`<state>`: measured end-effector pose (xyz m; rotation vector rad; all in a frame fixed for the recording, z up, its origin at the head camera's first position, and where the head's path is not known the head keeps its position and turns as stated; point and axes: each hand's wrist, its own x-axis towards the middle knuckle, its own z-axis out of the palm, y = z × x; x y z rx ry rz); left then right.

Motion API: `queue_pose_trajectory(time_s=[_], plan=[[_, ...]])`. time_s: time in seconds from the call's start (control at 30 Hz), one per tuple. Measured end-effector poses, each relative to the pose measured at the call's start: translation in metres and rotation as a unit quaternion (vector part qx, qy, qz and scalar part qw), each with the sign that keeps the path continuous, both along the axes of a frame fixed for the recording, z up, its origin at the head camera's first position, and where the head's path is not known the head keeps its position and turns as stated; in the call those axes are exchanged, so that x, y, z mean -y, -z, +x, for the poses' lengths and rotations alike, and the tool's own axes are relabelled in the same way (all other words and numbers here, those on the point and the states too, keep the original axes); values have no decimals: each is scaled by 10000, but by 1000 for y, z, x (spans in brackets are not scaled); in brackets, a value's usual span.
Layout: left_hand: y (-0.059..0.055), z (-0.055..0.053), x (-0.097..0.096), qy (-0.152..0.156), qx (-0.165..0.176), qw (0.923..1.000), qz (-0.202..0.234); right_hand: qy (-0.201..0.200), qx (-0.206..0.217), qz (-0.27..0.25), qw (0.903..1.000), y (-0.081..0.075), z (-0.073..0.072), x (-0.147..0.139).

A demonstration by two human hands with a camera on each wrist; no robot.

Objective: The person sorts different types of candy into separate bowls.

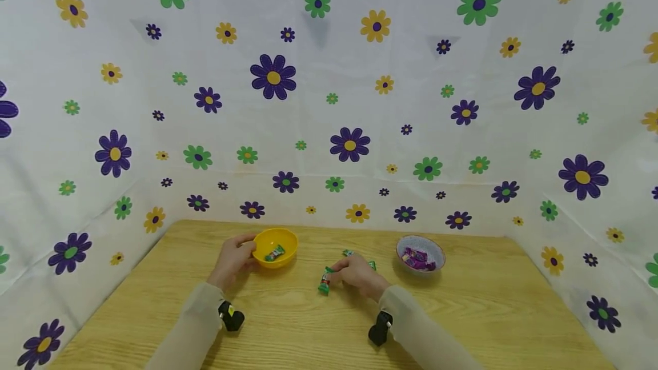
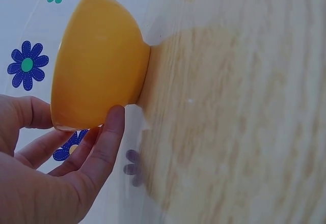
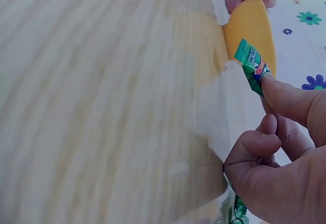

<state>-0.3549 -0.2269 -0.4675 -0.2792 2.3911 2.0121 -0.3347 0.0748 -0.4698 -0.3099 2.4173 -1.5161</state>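
A yellow bowl point(image 1: 263, 240) stands toward the left of the table with one green-wrapped candy point(image 1: 275, 253) inside. My left hand point(image 1: 233, 259) holds the bowl at its left rim; the left wrist view has the fingertips against the outer wall. Right of the bowl, my right hand point(image 1: 358, 274) pinches another green-wrapped candy point(image 3: 250, 65) between thumb and finger, one end sticking out. Two more green wrappers, a far one point(image 1: 348, 252) and a nearer one point(image 1: 372, 265), show around the right hand, partly hidden by it.
A pale bowl point(image 1: 437, 247) with a reddish rim stands right of the right hand, holding several purple-wrapped candies point(image 1: 418, 259). Both bowls are on a wood-grain table point(image 1: 298, 330). A white flower-print sheet point(image 1: 319, 119) encloses its back and sides.
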Motion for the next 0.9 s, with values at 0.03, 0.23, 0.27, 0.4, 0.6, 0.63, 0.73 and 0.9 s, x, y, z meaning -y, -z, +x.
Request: queue_pose_trajectory(time_s=[0.03, 0.23, 0.27, 0.4, 0.6, 0.63, 0.73, 0.9], plan=[[0, 0, -1, -21, 26, 10000, 31, 22, 27, -72, 10000, 1, -1, 0], [4, 0, 0, -19, -13, 10000, 14, 104, 220, -358, 9991, 0, -2, 3], [4, 0, 0, -18, -25, 10000, -12, 122, 254, -387, 9989, -1, -2, 5], [4, 1, 1, -77, -29, 10000, 6, 200, 429, -501, 9976, -2, -3, 12], [2, 0, 0, -98, -19, 9999, 123, 336, 634, -627, 9955, -4, -7, 22], [2, 0, -1, -92, -23, 9999, 116, 359, 662, -658, 9950, -4, -7, 24], [1, 0, -1, -97, -5, 9999, 128, 425, 716, -791, 9934, -5, -8, 29], [1, 1, -1, -68, -2, 9999, 124, 527, 705, -871, 9923, -7, -13, 37]])
